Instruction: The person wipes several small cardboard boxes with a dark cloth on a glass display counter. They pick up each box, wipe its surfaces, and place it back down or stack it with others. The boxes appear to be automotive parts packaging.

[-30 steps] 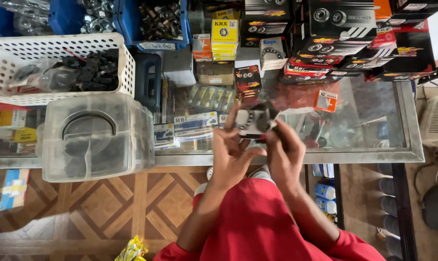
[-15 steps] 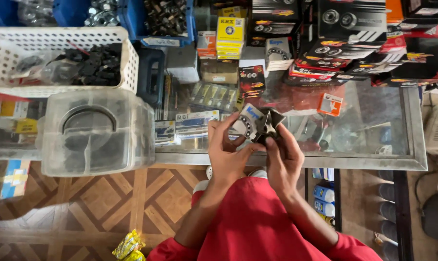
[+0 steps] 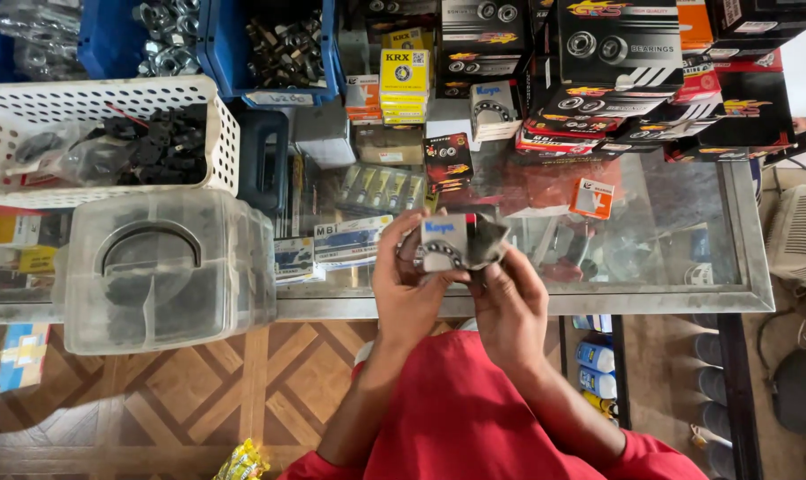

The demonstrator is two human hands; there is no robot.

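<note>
Item: small bearing box (image 3: 445, 242), white w/ blue band and a bearing pic on the face. Loc: held up in both my hands, over the near edge of the glass tabletop (image 3: 669, 240), just above my red shirt (image 3: 474, 418). Orientation: printed face toward me; long axis approx. left-right, slightly tilted. Dark end flap (image 3: 487, 242) hangs open on the right side, pointing right/away from me.

L hand (image 3: 407, 289): closed on the box's left side, fingers wrapped round the far edge, thumb under the face.
R hand (image 3: 509, 302): fingers curled, pinching at the flap end from below; exact contact pts partly hidden.

Nearby stock: clear lidded plastic tub (image 3: 167, 271) to my left on the tabletop; white mesh basket (image 3: 29, 116) w/ black parts behind it; blue bins (image 3: 216, 53) of metal hardware at the far edge; stacked black/red bearing cartons (image 3: 616, 62) far right; yellow boxes (image 3: 405, 84) centre. Wood parquet floor (image 3: 180, 391) below.
</note>
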